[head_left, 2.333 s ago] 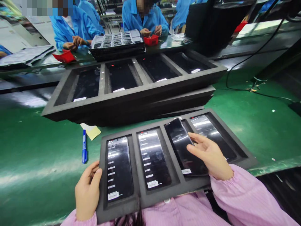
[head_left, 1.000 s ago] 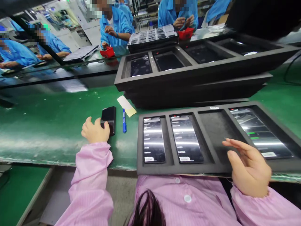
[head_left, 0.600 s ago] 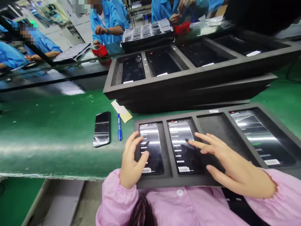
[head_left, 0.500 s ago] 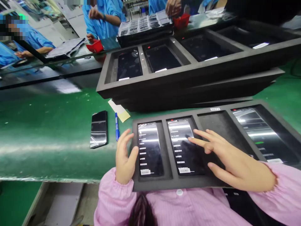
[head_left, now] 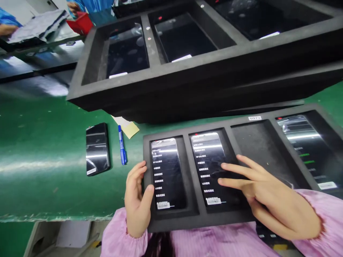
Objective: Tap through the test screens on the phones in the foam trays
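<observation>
Here, both hands [head_left: 270, 194] at phone tray [head_left: 254, 146]

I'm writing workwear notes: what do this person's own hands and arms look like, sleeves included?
The left hand and right hand are bare: no gloves, and no rings show. The left sleeve and right sleeve are loose, pink and faintly striped, gathered at the wrist.
</observation>
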Tool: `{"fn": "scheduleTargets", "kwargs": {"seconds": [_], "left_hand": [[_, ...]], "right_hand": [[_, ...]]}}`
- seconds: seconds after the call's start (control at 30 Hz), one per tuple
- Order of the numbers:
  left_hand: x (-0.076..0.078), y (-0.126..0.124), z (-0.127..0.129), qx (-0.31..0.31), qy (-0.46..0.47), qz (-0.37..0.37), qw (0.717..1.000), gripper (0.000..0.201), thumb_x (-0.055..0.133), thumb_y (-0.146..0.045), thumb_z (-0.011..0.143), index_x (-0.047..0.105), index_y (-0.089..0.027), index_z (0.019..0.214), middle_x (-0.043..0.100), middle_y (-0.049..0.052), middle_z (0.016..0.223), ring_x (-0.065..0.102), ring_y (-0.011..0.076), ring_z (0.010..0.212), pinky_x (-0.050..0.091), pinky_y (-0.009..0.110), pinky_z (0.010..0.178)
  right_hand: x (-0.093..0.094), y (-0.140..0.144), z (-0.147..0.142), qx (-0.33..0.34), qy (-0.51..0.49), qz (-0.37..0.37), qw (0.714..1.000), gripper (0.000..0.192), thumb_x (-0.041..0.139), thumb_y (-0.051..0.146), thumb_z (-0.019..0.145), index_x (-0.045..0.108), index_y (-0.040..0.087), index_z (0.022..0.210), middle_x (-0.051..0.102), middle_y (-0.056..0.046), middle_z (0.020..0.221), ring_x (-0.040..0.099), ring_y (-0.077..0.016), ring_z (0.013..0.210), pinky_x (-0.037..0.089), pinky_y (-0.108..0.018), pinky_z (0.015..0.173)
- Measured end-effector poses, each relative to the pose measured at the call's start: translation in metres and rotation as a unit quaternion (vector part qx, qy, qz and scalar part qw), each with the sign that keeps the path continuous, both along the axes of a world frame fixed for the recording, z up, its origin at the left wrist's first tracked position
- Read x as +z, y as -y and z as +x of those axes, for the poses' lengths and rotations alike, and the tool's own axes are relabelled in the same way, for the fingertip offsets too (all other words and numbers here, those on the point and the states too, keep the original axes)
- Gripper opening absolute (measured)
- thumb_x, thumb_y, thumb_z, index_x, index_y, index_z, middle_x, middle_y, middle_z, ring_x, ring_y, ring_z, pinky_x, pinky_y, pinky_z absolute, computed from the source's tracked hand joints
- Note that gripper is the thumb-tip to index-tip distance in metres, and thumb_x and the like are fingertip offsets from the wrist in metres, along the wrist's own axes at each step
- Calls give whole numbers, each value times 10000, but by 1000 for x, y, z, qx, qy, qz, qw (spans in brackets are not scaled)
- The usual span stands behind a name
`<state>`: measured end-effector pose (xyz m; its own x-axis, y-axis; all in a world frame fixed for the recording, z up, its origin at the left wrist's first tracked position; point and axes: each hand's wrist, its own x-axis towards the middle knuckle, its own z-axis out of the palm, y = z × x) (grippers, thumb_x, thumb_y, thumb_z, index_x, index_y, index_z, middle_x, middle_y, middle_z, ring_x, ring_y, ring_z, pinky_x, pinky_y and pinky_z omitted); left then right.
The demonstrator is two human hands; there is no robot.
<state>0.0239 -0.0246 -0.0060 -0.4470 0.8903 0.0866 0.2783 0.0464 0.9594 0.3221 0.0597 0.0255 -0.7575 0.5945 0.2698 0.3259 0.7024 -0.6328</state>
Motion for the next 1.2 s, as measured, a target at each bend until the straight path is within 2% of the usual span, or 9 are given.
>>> {"fn": "scheduleTargets", "kwargs": {"seconds": [0.23,0.37,0.5,0.6,0.67,0.8,0.93,1.03,1.2], "left_hand": [[0,5,-2,-2,-10,-18,1000,429,558,-275,843,498,-252,1267,441,68,1409,436,217,1282,397,294,1041],[2,6,-2,-31,-28,-31,999,448,541,-251,847,486,-245,1292,446,50,1416,389,222,1322,349,317,1096],[2,8,-3,-29,-29,-32,999,447,533,-262,850,486,-255,1295,446,39,1419,384,223,1326,354,320,1098],[2,8,-4,-34,-32,-35,998,444,535,-270,851,490,-254,1292,437,45,1425,373,240,1333,333,361,1114],[1,8,-5,-38,-33,-34,998,441,537,-272,851,493,-252,1289,435,50,1425,372,249,1333,325,384,1118],[1,7,-4,-40,-29,-26,998,436,546,-270,850,499,-253,1283,443,50,1419,385,236,1325,342,353,1105],[0,7,-5,-40,-19,-20,999,427,544,-271,856,502,-256,1280,433,48,1428,384,230,1325,345,337,1100],[-1,6,-5,-33,-19,-25,999,431,558,-287,848,510,-239,1274,435,66,1424,381,256,1326,330,384,1110],[-1,5,-5,-24,-19,-35,999,438,571,-313,838,516,-245,1267,441,67,1420,381,265,1325,321,400,1115]], "right_hand": [[-1,3,-4,38,60,40,997,232,462,62,662,440,211,838,626,-52,1209,392,-274,1311,230,-530,1130],[2,3,-4,17,60,12,998,238,439,65,677,439,229,850,635,-18,1196,417,-253,1297,274,-520,1120],[2,2,-4,12,65,12,998,215,456,82,687,424,236,832,640,-34,1185,437,-246,1282,304,-491,1113],[0,1,-3,-22,51,-7,998,200,457,92,699,405,245,816,645,-33,1176,448,-248,1273,338,-494,1090],[-1,1,-3,-18,51,-6,999,201,471,100,696,404,247,816,641,-32,1183,451,-251,1271,354,-487,1080],[-1,2,-4,-18,34,-5,999,199,450,83,687,397,239,800,643,-25,1179,443,-244,1276,342,-491,1085],[1,1,-6,10,49,34,998,211,437,84,672,516,220,812,612,-25,1230,404,-262,1301,289,-523,1095],[2,1,-6,30,77,65,995,321,434,121,681,633,220,913,555,-33,1308,345,-283,1335,258,-554,1095],[2,2,-10,24,112,73,991,386,419,141,695,679,217,971,471,-59,1389,276,-324,1362,251,-621,1061]]}}
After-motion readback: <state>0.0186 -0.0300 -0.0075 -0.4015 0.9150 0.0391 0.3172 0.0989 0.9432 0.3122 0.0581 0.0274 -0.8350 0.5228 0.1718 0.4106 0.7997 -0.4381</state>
